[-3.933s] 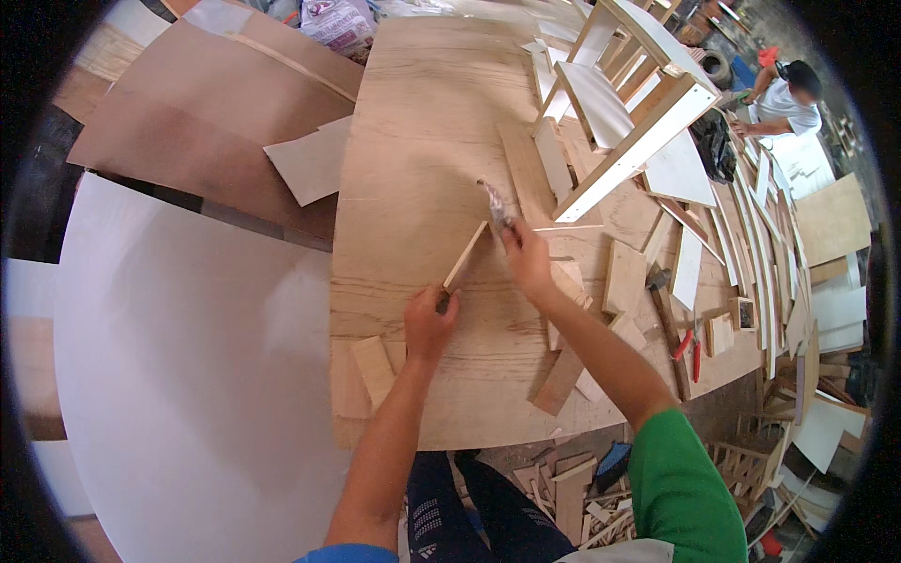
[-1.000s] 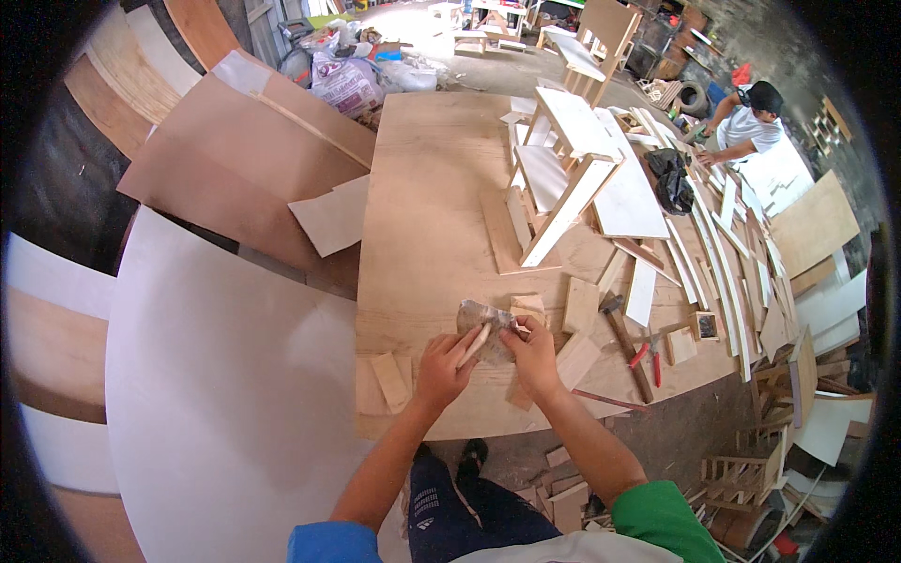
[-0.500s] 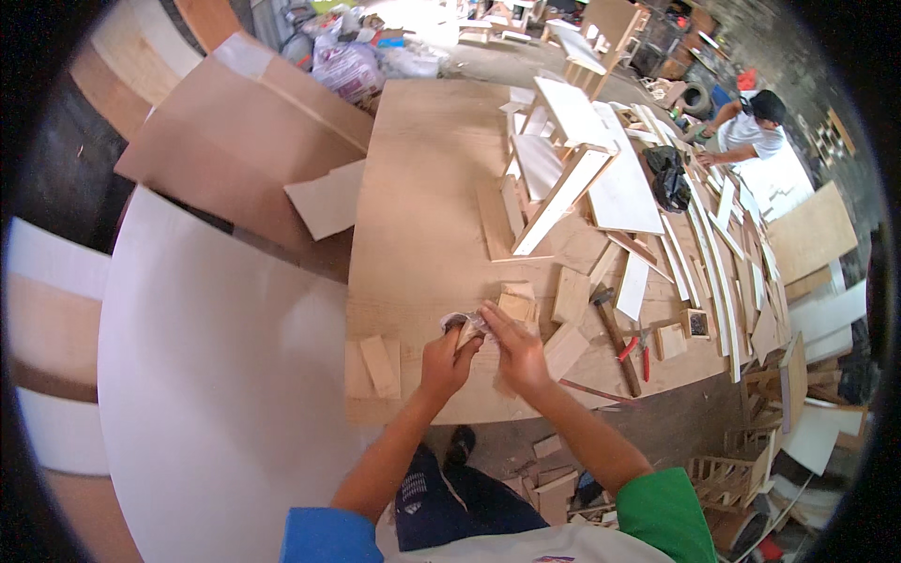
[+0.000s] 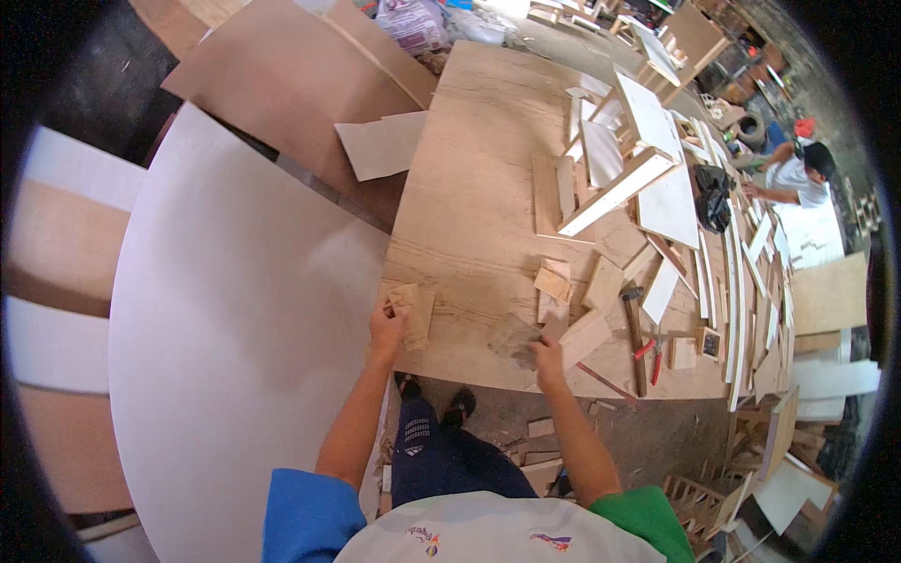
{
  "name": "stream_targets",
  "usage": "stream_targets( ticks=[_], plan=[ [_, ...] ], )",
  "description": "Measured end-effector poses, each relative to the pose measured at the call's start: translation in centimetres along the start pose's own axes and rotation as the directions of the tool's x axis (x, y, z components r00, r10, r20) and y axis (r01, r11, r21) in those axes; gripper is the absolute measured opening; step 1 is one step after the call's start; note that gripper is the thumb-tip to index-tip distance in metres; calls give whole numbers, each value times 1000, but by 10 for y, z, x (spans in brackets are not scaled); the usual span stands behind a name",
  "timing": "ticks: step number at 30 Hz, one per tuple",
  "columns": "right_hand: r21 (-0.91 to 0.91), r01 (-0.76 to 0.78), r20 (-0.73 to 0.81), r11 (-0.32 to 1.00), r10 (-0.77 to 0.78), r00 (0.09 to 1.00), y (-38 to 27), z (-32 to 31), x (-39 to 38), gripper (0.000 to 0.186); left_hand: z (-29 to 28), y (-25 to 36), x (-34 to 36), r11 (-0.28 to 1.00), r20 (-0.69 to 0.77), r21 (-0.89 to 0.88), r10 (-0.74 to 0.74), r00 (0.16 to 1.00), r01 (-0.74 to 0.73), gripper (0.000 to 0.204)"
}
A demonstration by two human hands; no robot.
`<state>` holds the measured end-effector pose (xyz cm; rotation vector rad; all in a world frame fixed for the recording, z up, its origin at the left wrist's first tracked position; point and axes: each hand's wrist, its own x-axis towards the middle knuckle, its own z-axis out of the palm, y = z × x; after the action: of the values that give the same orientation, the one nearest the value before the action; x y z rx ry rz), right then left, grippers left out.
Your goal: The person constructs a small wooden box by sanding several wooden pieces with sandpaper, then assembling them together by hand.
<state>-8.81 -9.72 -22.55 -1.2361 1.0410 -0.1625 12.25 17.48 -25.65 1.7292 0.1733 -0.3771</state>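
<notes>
My left hand (image 4: 386, 330) is at the near left edge of the plywood tabletop (image 4: 460, 188), its fingers closed on a small wood block (image 4: 404, 298). Under that block lies a thin, flat wood piece (image 4: 419, 324). Further right, my right hand (image 4: 548, 357) is closed on a crumpled, see-through plastic bag (image 4: 514, 345), which is blurred and hangs low over the tabletop. Just beyond my right hand lie small wood blocks (image 4: 554, 279). To its right are a wider wood block (image 4: 586, 340), a hammer (image 4: 636, 338) and red-handled pliers (image 4: 650, 351).
A white-topped wooden frame (image 4: 615, 159) stands on the far part of the tabletop. A black plastic bag (image 4: 713, 199) and long wood strips (image 4: 737, 300) lie right. A large white sheet (image 4: 235, 310) lies at left. Another person (image 4: 793, 176) works at far right.
My hands have parted. The left moved left to the small wood block; the right kept the plastic and moved slightly right and nearer. The view has shifted, so the tabletop sits further right.
</notes>
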Motion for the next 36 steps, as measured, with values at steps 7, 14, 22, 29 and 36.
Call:
stream_targets(
  ticks=[7, 14, 22, 29, 36],
  plan=[
    [117, 168, -32, 979, -165, 986, -21, 90, -2, 13, -4, 21, 17, 420, 44, 695, 785, 618, -583, 27],
    [278, 123, -171, 953, -77, 982, -50, 75, 2, 12, 87, 29, -23, 962, 501, 152, 122, 857, -225, 23],
    [20, 195, -514, 981, -158, 843, -25, -45, -6, 17, 203, 51, -50, 975, 710, 201, -75, 700, -99, 38],
    [-621, 199, -591, 758, -620, 516, -52, -72, 29, 38, 261, 32, -2, 973, 410, 229, -89, 908, -8, 45],
    [-767, 346, 13, 540, -526, 851, -76, -55, 116, 36, 315, 45, -17, 944, 208, 324, 0, 978, -69, 41]
  ],
)
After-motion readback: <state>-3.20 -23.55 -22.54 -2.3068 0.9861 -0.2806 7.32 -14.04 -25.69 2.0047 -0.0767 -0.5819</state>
